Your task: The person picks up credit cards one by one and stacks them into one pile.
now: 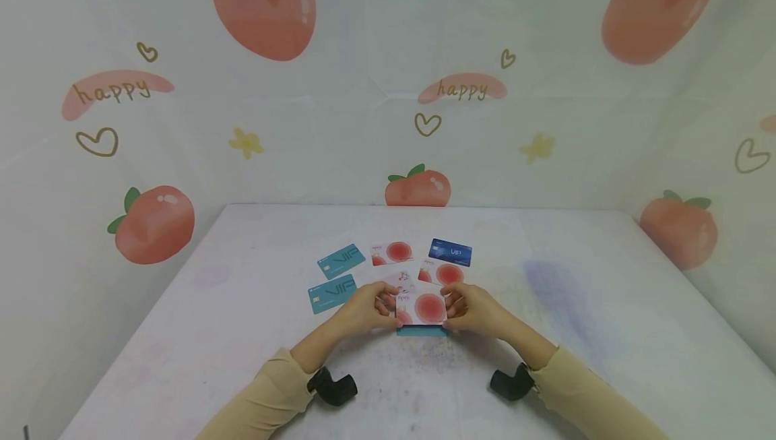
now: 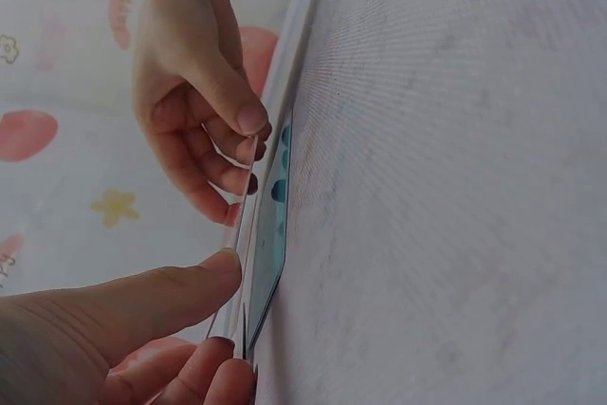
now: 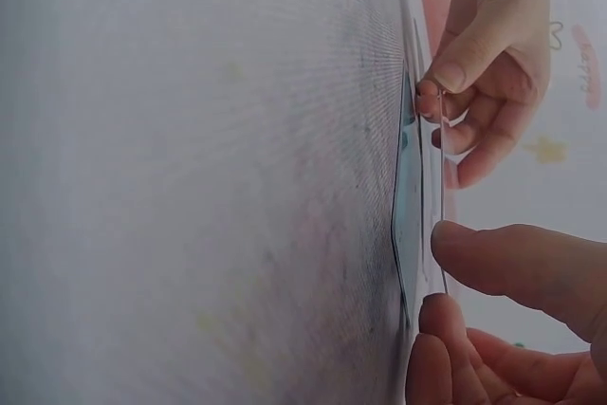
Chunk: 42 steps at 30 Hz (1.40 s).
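head: soft, even light | wrists: dimmer, greyish | tabletop (image 2: 427,187): fine rippled moiré

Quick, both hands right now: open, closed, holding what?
Left hand: closed, pinching the left edge of a white-and-red card.
Right hand: closed, pinching the same card's right edge.

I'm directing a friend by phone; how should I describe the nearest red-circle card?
On the whitish table, follow the beige sleeves to the left hand and right hand. Between them is the white red-circle card. Unlike its lookalikes farther back, it is held by both hands.
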Each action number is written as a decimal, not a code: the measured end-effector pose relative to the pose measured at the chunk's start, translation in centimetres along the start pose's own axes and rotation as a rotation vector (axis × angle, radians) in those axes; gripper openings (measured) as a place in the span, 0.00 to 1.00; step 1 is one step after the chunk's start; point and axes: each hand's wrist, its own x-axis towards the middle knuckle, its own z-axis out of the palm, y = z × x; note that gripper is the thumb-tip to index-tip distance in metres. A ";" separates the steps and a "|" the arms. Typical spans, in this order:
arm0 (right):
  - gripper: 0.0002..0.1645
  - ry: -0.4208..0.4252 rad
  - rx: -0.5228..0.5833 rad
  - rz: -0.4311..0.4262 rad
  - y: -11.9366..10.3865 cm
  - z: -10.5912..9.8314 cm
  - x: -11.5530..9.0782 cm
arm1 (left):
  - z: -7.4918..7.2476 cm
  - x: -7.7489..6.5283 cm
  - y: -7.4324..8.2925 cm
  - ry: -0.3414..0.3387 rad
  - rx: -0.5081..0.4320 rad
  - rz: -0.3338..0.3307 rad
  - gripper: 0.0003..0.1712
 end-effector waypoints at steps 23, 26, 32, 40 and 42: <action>0.27 -0.026 -0.052 -0.027 0.1 0.1 -0.1 | 0.3 -0.5 0.5 0.011 0.065 -0.028 0.28; 0.27 -0.025 -0.072 -0.040 0.2 0.1 -0.1 | 0.3 -0.5 0.5 0.006 0.079 -0.022 0.29; 0.27 -0.027 -0.092 -0.037 0.0 0.1 -0.1 | 0.4 -0.4 0.3 0.004 0.108 -0.010 0.28; 0.27 -0.041 -0.107 -0.010 -0.1 0.2 -0.2 | 0.4 -0.6 0.4 -0.002 0.122 -0.002 0.28; 0.27 -0.043 -0.108 -0.007 -0.1 0.2 -0.2 | 0.4 -0.7 0.4 -0.007 0.130 -0.004 0.28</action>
